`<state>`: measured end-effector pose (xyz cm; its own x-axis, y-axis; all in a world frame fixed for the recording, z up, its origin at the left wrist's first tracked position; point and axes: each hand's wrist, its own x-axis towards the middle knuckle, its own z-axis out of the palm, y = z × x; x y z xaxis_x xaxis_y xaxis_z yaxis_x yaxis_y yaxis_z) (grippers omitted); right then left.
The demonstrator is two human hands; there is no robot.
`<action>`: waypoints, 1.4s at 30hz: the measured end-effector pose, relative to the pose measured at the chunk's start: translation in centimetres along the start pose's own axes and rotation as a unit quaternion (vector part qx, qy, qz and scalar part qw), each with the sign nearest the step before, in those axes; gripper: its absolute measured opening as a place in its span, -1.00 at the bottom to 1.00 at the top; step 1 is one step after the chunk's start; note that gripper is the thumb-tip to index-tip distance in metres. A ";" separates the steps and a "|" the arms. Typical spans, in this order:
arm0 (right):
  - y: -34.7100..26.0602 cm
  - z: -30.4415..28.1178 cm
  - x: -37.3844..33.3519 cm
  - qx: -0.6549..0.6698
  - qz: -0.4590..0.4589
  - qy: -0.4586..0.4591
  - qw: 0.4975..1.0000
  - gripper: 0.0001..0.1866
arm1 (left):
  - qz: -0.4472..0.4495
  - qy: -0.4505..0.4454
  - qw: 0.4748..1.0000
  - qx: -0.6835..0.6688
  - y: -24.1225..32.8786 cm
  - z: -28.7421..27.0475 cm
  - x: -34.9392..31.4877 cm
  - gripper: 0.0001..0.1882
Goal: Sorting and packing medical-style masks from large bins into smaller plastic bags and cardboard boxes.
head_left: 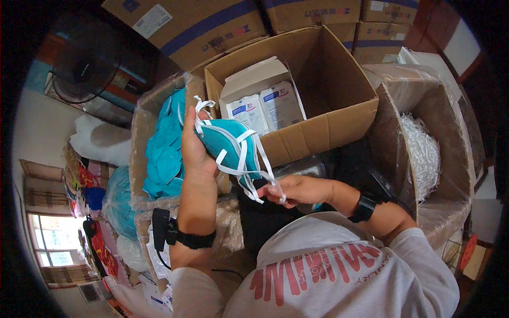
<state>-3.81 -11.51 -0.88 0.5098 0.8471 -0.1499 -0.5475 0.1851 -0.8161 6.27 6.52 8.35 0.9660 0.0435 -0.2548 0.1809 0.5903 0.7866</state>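
Observation:
A teal cup-shaped face mask [228,131] with white edging is up in front of me; whether others are nested in it, I cannot tell. My left hand [197,151] grips its left end, fingers partly hidden behind it. White straps [245,156] loop over the mask and dangle from both ends. Below the mask's right end, my right hand [297,190] is closed in a pinch on a white strap. Beside my left hand, a plastic-lined carton [139,177] holds a heap of teal mask pieces [163,159].
Straight ahead stands an open cardboard box [318,132] containing a smaller white box [257,71] of white packets [281,103]. On the right, a lined carton [445,106] holds tangled white straps [421,159]. Stacked cartons [212,26] line the back; a fan [85,66] is far left.

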 end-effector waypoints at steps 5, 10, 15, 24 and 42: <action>0.3 1.1 1.9 -0.055 -0.029 -0.010 0.998 -0.68 | -0.005 -0.019 1.000 -0.017 0.1 -1.0 0.2 -0.78; -0.5 0.0 0.5 -0.041 0.001 0.092 0.995 -0.70 | 0.212 0.078 0.957 0.184 3.1 -4.1 0.4 -0.68; -2.0 -1.8 -1.4 -0.184 -0.022 0.154 0.971 -0.72 | 0.276 0.010 0.683 0.676 3.4 -7.1 -2.4 -0.65; -4.8 0.1 -0.8 -0.481 -0.099 0.173 0.854 -0.82 | -0.134 -0.310 0.752 0.566 -8.8 -6.1 -7.1 -0.64; -0.3 3.0 -0.3 -0.475 -0.078 0.151 0.864 -0.79 | -0.086 -0.116 0.945 0.293 -7.2 -7.5 -9.8 -0.70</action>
<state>-5.76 -10.34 1.08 0.7571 0.6530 -0.0177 0.2613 -0.3276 -0.9080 -5.89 7.89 0.90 0.9155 -0.2295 -0.3304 0.3440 0.0209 0.9387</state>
